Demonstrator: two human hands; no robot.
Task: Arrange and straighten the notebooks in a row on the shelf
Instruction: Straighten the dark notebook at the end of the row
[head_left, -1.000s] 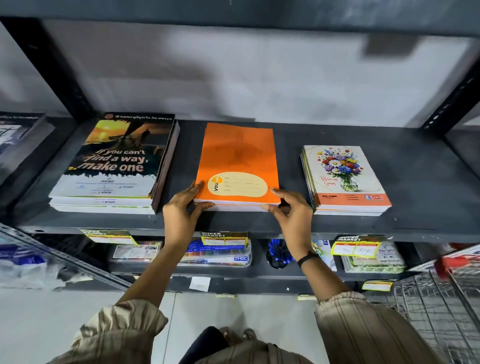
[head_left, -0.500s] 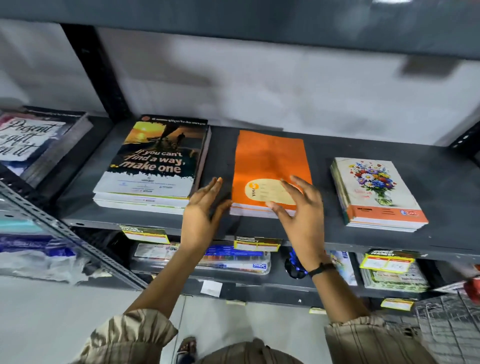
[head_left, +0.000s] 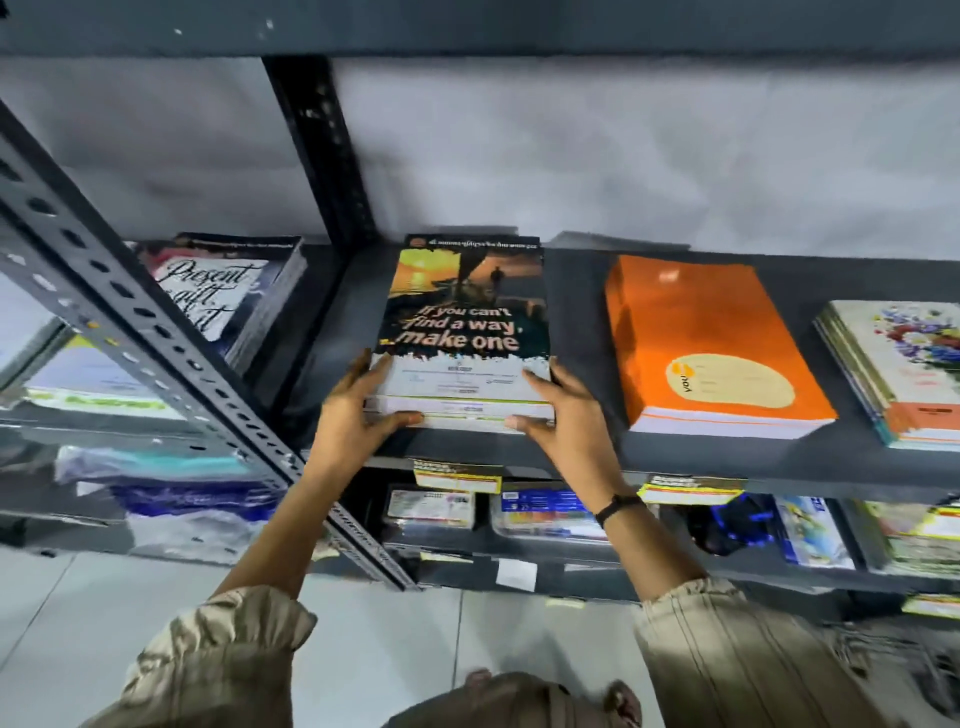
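A stack of dark notebooks (head_left: 467, 322) with a sunset cover reading "If you can't find a way, make one" lies on the grey shelf (head_left: 582, 447). My left hand (head_left: 358, 410) grips its near left corner and my right hand (head_left: 561, 415) grips its near right corner, fingers wrapped on the front edge. To the right lies an orange notebook stack (head_left: 706, 332), apart from my hands. At the far right edge is a floral notebook stack (head_left: 904, 364), partly cut off by the frame.
A perforated grey upright (head_left: 156, 332) slants across the left. Behind it, another stack with a "Present" cover (head_left: 223, 296) lies in the neighbouring bay. The lower shelf holds boxed pens (head_left: 545, 512) and price tags (head_left: 457, 475).
Both hands left the orange stack and moved left onto the sunset-cover stack, now gripping its near corners. The view has shifted left.
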